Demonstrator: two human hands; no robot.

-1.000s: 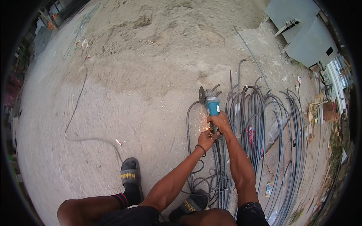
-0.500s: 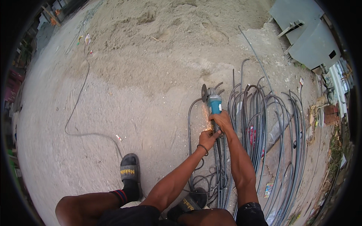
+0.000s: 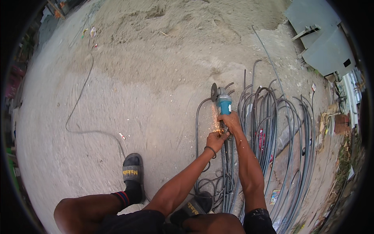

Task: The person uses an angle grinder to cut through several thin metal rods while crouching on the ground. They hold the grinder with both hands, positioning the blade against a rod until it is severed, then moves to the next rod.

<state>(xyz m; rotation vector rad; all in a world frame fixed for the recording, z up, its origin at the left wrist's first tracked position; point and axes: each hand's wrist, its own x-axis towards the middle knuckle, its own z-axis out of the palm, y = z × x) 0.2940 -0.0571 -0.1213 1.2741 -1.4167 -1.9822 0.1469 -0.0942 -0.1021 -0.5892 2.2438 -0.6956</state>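
Note:
A teal and grey angle grinder (image 3: 224, 104) points away from me among steel rods, its disc (image 3: 214, 92) on the left side of the head. Orange sparks (image 3: 216, 119) stream from the disc back toward my left hand. My right hand (image 3: 232, 121) is wrapped round the grinder's body. Closed at the tool's rear end, my left hand (image 3: 216, 141) has its thumb across the dark tail; the exact grip is partly hidden. Beside the disc, a bent steel rod (image 3: 197, 117) curves down toward my feet. Where the disc touches metal is too small to make out.
Bundled, bent steel rods (image 3: 269, 113) lie on the right. A power cable (image 3: 80, 93) snakes across the dusty ground on the left. My sandalled left foot (image 3: 133, 171) stands near its lower end. Grey metal sheets (image 3: 329, 50) sit at the far right.
The view has shifted slightly, and the grinder and both hands keep nearly the same place. Sparks still fly, now brighter and more scattered around my hands.

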